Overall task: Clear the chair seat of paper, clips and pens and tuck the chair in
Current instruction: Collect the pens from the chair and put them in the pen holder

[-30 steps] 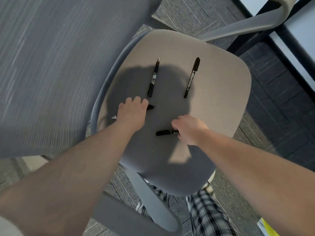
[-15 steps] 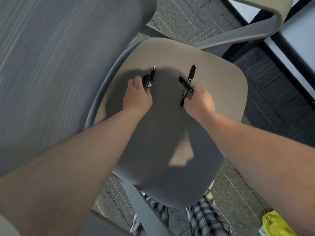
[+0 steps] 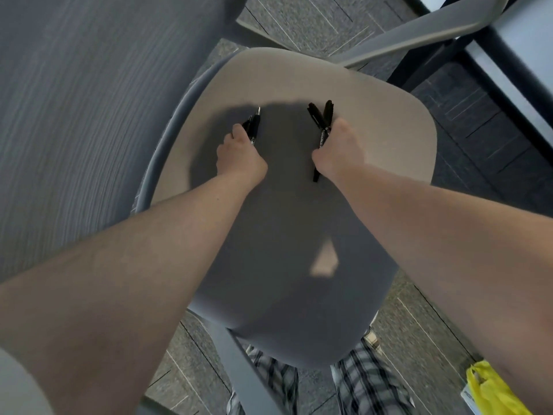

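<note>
Your arms hide much of the chair seat. Above its middle, your left hand curls round two pens; your right hand grips two markers, fingers hidden. Grey carpet lies below.

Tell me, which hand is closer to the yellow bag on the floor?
Right. The right hand grips pens over the chair seat, on the yellow bag side; the left hand is farther across the seat.

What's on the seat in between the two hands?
Nothing. In the head view, the stretch of seat between the left hand and right hand is bare, only shadowed. The pens are all held in the hands.
</note>
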